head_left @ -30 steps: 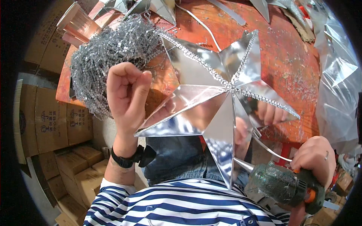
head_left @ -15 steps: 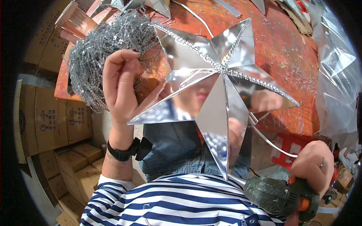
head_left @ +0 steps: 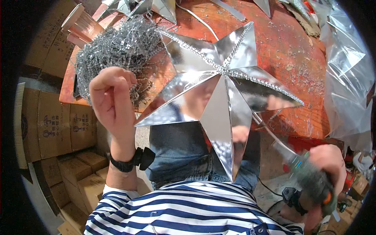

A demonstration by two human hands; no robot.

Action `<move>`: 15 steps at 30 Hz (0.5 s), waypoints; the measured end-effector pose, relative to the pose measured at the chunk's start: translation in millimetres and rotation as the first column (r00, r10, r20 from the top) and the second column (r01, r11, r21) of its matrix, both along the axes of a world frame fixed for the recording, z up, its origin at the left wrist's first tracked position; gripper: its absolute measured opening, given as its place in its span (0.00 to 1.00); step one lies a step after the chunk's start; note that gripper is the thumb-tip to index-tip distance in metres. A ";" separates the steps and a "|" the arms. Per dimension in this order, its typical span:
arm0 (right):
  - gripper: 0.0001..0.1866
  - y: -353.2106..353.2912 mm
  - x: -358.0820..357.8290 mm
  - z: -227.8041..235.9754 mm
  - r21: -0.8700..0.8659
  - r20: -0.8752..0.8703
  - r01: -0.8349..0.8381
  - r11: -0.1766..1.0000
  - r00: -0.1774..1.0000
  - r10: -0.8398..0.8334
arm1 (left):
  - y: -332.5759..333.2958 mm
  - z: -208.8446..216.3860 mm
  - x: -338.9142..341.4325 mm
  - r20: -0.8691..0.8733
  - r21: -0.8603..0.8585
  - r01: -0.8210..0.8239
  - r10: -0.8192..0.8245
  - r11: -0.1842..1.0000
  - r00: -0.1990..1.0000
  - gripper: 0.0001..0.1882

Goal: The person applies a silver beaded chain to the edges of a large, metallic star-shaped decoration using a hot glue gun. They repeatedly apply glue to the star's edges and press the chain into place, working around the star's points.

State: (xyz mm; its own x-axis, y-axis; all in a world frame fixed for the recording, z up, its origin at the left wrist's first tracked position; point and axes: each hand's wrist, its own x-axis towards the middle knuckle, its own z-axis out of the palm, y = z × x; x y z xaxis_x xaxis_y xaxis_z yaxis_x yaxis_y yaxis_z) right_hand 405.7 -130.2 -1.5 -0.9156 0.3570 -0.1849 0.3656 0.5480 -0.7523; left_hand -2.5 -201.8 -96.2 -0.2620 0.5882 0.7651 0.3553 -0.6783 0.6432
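A mirror-silver star (head_left: 213, 92) with several folded points fills the middle, its upper part over the red table. Silver beaded trim (head_left: 270, 83) runs along some of its ridges. My left hand (head_left: 111, 92) is closed, thumb and fingertips pinched on a strand of silver trim at the edge of a tangled silver trim heap (head_left: 117, 45); the strand is mostly hidden by the fingers. At the lower right, my right hand (head_left: 329, 162) grips a dark green glue gun (head_left: 313, 184) with orange parts, smeared by motion. Its nozzle is apart from the star.
The red wooden table (head_left: 291, 51) carries glitter scraps. A clear pinkish plastic cup (head_left: 80, 23) stands by the heap. More silver stars (head_left: 160, 9) lie at the far edge. Clear plastic sheeting (head_left: 346, 70) hangs at right; cardboard boxes (head_left: 55, 121) stack at left. A white cord (head_left: 280, 141) curves near the gun.
My left hand has moved down and left, away from the star's upper point. The glue gun has swung up and right, off the star's lowest point. The star has shifted slightly left in view.
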 end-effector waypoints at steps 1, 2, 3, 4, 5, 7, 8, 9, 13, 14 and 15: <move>0.22 -28.0 -5.3 -4.4 0.155 -0.127 0.365 0.918 0.929 -0.348 | 0.9 5.1 -0.9 0.023 -0.025 -0.009 0.010 1.000 1.000 0.04; 0.27 -55.8 -9.7 -14.5 0.250 -0.306 0.681 0.688 0.730 -0.611 | 0.6 9.7 -1.2 0.037 -0.045 -0.022 0.024 0.999 0.999 0.05; 0.31 -54.9 -9.0 -21.1 0.246 -0.422 0.759 0.603 0.644 -0.638 | 1.9 14.4 -1.8 0.048 -0.069 -0.037 0.041 0.997 0.998 0.06; 0.35 -51.2 -12.5 -29.5 0.225 -0.534 0.821 0.525 0.555 -0.638 | 0.0 18.4 -7.6 0.025 -0.080 0.014 -0.012 0.997 1.000 0.06; 0.32 -51.0 -21.4 -24.5 0.181 -0.379 0.856 0.485 0.515 -0.769 | -1.3 20.2 -11.5 -0.042 -0.100 -0.039 0.035 0.994 0.999 0.06; 0.28 -39.7 -30.3 -36.0 0.350 -0.196 0.876 0.333 0.416 -0.888 | -3.4 24.1 -18.6 -0.173 -0.128 -0.148 0.125 0.981 0.977 0.05; 0.22 -33.7 -34.5 -42.5 0.481 -0.130 0.822 0.303 0.409 -0.903 | -4.1 26.5 -19.1 -0.179 -0.135 -0.145 0.120 0.980 0.976 0.06; 0.21 -29.4 -26.7 -57.1 0.564 -0.132 0.746 0.354 0.504 -0.853 | -5.1 29.0 -18.2 -0.185 -0.143 -0.143 0.116 0.979 0.976 0.06; 0.24 -30.4 -38.4 -55.1 0.745 -0.168 0.576 0.337 0.650 -0.741 | -5.9 30.9 -15.6 -0.131 -0.167 -0.137 0.116 0.976 0.985 0.09; 0.23 -32.2 -41.2 -51.1 0.763 -0.187 0.568 0.309 0.651 -0.735 | -6.4 31.0 -16.9 -0.128 -0.184 -0.092 0.069 0.979 0.989 0.09; 0.21 -33.7 -43.6 -45.6 0.736 -0.259 0.623 0.265 0.621 -0.740 | -6.9 31.2 -18.8 -0.123 -0.200 -0.046 0.022 0.979 0.992 0.09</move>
